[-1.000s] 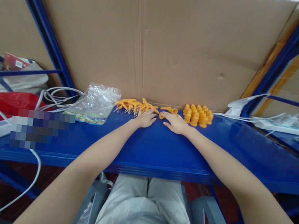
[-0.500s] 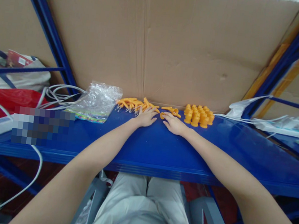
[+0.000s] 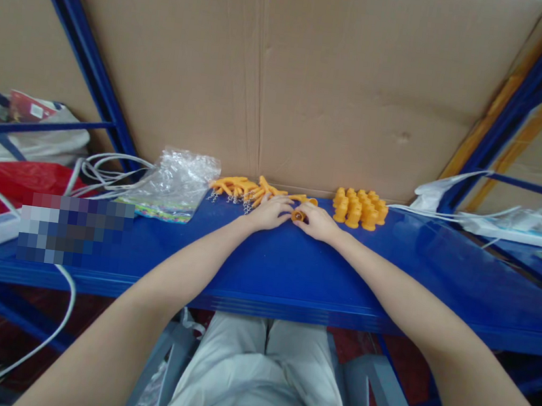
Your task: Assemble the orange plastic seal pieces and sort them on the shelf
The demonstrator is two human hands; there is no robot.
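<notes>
My right hand (image 3: 318, 223) has its fingers curled round a small orange cup-shaped piece (image 3: 298, 216), whose round opening faces me. Just left of it is my left hand (image 3: 268, 214), fingers spread and stretched towards the piece; I cannot tell whether they touch it. Behind and left of that hand lies a pile of orange branch-like plastic parts (image 3: 236, 187) with small silvery metal springs or chains (image 3: 247, 206) at their ends. Another orange part (image 3: 311, 201) shows behind my right hand, partly hidden by it.
Several orange dome-topped pieces (image 3: 360, 209) stand in rows to the right on the blue table (image 3: 262, 274). A clear plastic bag (image 3: 182, 179), white cables (image 3: 112, 164) and a red bag (image 3: 7, 180) lie left. A white power strip (image 3: 514, 233) is right. Cardboard (image 3: 315, 83) closes off the back.
My right hand has closed on the orange cup-shaped piece, which has turned its opening towards me and shifted slightly right. My left hand has moved slightly right, closer to it.
</notes>
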